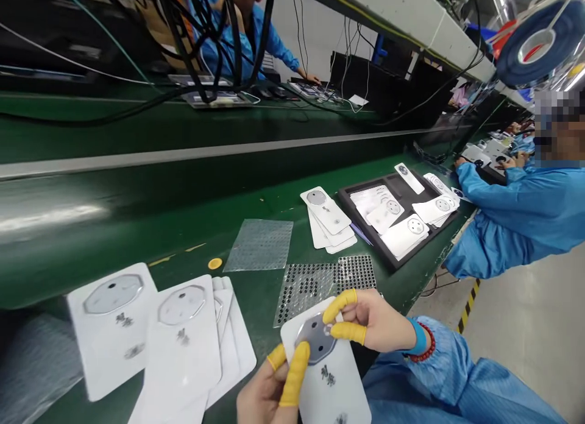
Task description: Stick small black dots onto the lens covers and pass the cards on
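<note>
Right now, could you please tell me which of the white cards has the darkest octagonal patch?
The card held between the left hand and right hand; its patch looks dark grey, unlike the pale patches on the cards beside it.

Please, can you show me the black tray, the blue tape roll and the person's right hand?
Black tray (348,204): head view, on its left rim.
Blue tape roll (514,61): head view, on the wound tape.
Right hand (377,320): head view, on the back of the hand.

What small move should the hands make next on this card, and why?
Probably press the grey octagonal film flat onto the white card with the right hand, since the left hand steadies the card and the right hand's yellow-capped fingers rest at the film's edge.
</note>
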### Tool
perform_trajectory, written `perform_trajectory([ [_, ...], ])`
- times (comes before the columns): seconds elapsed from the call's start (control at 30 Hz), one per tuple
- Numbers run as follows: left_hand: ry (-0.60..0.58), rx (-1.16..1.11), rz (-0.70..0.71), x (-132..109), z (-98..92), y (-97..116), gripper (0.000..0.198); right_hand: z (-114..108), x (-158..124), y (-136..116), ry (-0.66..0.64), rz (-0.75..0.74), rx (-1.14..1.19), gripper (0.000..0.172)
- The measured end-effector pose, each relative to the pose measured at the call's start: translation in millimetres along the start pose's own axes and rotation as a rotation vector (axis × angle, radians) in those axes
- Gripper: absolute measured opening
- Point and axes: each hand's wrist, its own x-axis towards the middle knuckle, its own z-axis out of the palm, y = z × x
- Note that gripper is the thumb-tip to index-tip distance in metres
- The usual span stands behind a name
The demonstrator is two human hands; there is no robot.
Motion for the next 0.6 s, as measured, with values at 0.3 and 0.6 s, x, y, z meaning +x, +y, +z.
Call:
perform_trajectory([
  [0.3, -0.117, 0.163, 0.31, 17, 40.4, -13, 0.031, -65, -4, 2, 0.398, -0.109, -0.269, 0.03],
  [0.6, 0.074, 0.372, 0.274, 12, -8.5, -28, 0.027, -229, 10, -26, 1.138, -0.315, -0.769, 0.016],
])
